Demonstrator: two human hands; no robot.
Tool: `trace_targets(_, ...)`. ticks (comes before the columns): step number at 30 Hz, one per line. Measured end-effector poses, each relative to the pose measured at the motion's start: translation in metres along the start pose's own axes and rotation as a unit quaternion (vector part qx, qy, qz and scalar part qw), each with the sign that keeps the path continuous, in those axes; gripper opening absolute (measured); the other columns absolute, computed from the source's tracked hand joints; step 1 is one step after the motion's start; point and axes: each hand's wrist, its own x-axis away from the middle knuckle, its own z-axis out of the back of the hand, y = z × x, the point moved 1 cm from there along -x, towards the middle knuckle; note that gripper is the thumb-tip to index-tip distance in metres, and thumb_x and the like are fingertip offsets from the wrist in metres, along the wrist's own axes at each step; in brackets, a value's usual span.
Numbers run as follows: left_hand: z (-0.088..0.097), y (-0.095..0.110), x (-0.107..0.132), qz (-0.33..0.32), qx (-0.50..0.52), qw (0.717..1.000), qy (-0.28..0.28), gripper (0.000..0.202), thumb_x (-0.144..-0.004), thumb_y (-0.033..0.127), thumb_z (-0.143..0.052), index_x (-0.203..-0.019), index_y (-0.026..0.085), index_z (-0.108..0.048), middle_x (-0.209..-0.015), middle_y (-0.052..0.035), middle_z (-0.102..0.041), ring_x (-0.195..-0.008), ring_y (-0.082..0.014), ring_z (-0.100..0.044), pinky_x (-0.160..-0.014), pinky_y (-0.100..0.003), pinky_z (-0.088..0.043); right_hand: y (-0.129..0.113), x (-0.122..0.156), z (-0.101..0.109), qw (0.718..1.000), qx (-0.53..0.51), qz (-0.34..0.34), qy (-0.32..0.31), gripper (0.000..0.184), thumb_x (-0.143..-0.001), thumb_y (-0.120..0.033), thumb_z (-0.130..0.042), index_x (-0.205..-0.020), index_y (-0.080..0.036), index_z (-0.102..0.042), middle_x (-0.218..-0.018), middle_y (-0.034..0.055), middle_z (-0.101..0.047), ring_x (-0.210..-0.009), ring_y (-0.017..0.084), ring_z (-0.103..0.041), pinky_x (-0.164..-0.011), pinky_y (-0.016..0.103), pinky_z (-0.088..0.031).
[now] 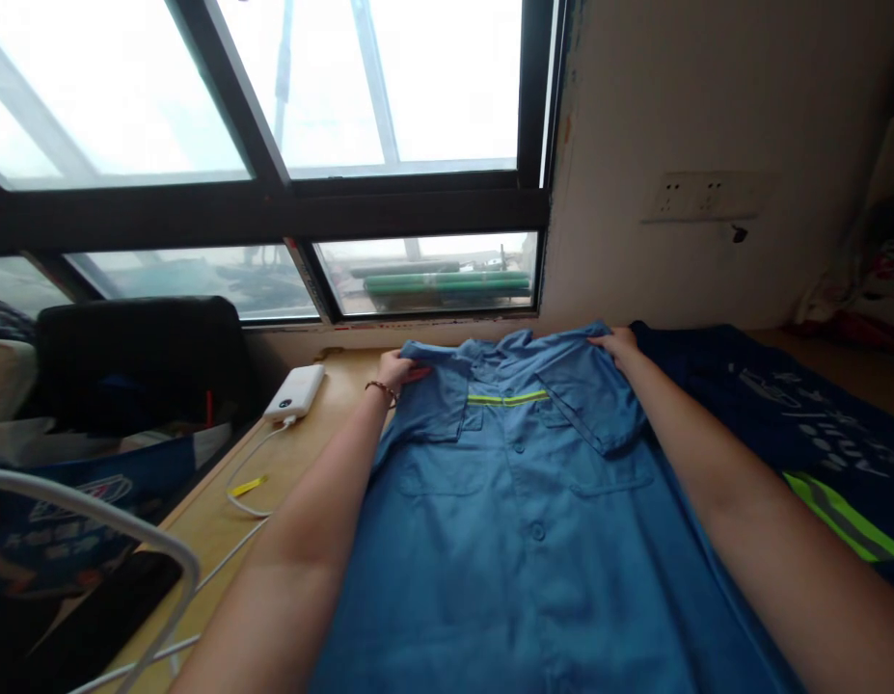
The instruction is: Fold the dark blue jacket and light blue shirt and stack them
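Observation:
A blue work shirt with buttons down its front lies spread on the table before me. A yellow-green stripe crosses its chest, and the short sleeves are folded inward over it. My left hand, with a beaded bracelet at the wrist, grips the shirt at its far left shoulder. At the far right shoulder, my right hand pinches the cloth between thumb and fingers. The shirt's lower end runs out of view at the bottom.
On the wooden table at left sits a white power bank with a white cable. A dark navy garment with a reflective band lies at right. Behind are a window and a wall socket; a blue bag stands far left.

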Motion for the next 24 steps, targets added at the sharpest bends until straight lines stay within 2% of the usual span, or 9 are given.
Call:
trace_targets(2,-0.013,0.026,-0.007,-0.109,0.029,0.994,-0.005,0.021,-0.055,0.005,-0.066,-0.074,0.007,-0.057,-0.063,-0.0035,-0.058,-0.059,-0.0151,-0.059,-0.059,-0.029,-0.052,-0.020,-0.025,0.009,0.997,-0.049,0.012,0.064,0.042,-0.057,-0.036,-0.069,-0.082,-0.003,-0.061,-0.077,0.0103,-0.063,-0.076,0.019,-0.059,-0.068,0.033,-0.047)
trace_targets(5,-0.031,0.064,-0.011,-0.260,0.070,0.963,0.012,0.025,-0.053,0.011,-0.069,-0.075,0.007,-0.057,-0.065,-0.0013,-0.058,-0.065,-0.0132,-0.058,-0.063,-0.025,-0.050,-0.052,-0.056,0.030,0.969,-0.192,0.088,0.126,0.041,-0.061,-0.032,-0.067,-0.089,-0.002,-0.059,-0.085,0.0105,-0.063,-0.079,0.019,-0.059,-0.068,0.033,-0.048)
trace_targets(7,-0.038,0.081,-0.007,-0.312,0.088,0.946,0.020,0.027,-0.053,0.016,-0.069,-0.077,0.007,-0.057,-0.067,-0.0015,-0.058,-0.069,-0.0128,-0.057,-0.065,-0.024,-0.049,-0.068,-0.064,0.046,0.953,-0.260,0.109,0.114,0.036,-0.064,-0.028,-0.066,-0.092,-0.006,-0.058,-0.090,0.0095,-0.063,-0.081,0.018,-0.059,-0.069,0.032,-0.049)
trace_targets(10,-0.040,0.087,0.008,-0.312,0.123,0.942,0.007,0.028,-0.054,0.016,-0.067,-0.078,0.007,-0.057,-0.070,-0.0027,-0.059,-0.069,-0.0128,-0.058,-0.066,-0.026,-0.049,-0.076,-0.052,0.066,0.946,-0.308,0.090,0.038,0.029,-0.064,-0.020,-0.067,-0.090,-0.013,-0.059,-0.091,0.0075,-0.063,-0.082,0.017,-0.059,-0.072,0.032,-0.050)
trace_targets(14,-0.026,0.062,0.044,-0.227,0.147,0.962,-0.020,0.023,-0.054,0.013,-0.064,-0.076,0.008,-0.057,-0.070,-0.0042,-0.059,-0.070,-0.0156,-0.060,-0.069,-0.031,-0.050,-0.056,0.006,0.080,0.950,-0.290,0.062,-0.097,0.028,-0.057,-0.021,-0.072,-0.082,-0.014,-0.061,-0.083,0.0052,-0.065,-0.078,0.017,-0.061,-0.072,0.032,-0.050)
trace_targets(16,-0.014,0.041,0.069,-0.186,0.143,0.972,-0.028,0.022,-0.054,0.013,-0.063,-0.075,0.009,-0.057,-0.071,-0.0049,-0.060,-0.072,-0.0168,-0.061,-0.071,-0.032,-0.050,-0.036,0.046,0.088,0.953,-0.249,0.068,-0.162,0.031,-0.052,-0.025,-0.075,-0.079,-0.015,-0.063,-0.079,0.0040,-0.065,-0.077,0.018,-0.061,-0.074,0.033,-0.049)
trace_targets(19,0.013,0.006,0.112,-0.129,0.094,0.986,-0.049,0.024,-0.053,0.014,-0.063,-0.076,0.012,-0.058,-0.074,-0.0051,-0.061,-0.074,-0.0179,-0.061,-0.072,-0.032,-0.050,0.002,0.108,0.103,0.960,-0.149,0.083,-0.223,0.033,-0.051,-0.031,-0.075,-0.080,-0.017,-0.065,-0.078,0.0028,-0.066,-0.080,0.020,-0.061,-0.079,0.033,-0.047)
trace_targets(22,0.048,-0.023,0.150,-0.041,-0.087,0.991,-0.095,0.023,-0.052,0.014,-0.064,-0.075,0.014,-0.060,-0.071,-0.0046,-0.061,-0.070,-0.0201,-0.060,-0.067,-0.034,-0.050,0.037,0.164,0.120,0.947,-0.002,0.100,-0.304,0.028,-0.057,-0.036,-0.070,-0.079,-0.018,-0.065,-0.079,0.0028,-0.067,-0.079,0.023,-0.061,-0.075,0.032,-0.047)
trace_targets(24,0.070,-0.033,0.170,-0.048,-0.266,0.956,-0.113,0.018,-0.050,0.009,-0.060,-0.068,0.015,-0.061,-0.064,-0.0039,-0.060,-0.068,-0.0224,-0.059,-0.065,-0.035,-0.049,0.052,0.191,0.129,0.928,0.095,0.125,-0.339,0.027,-0.062,-0.037,-0.064,-0.081,-0.018,-0.064,-0.079,0.0022,-0.066,-0.078,0.023,-0.061,-0.071,0.032,-0.047)
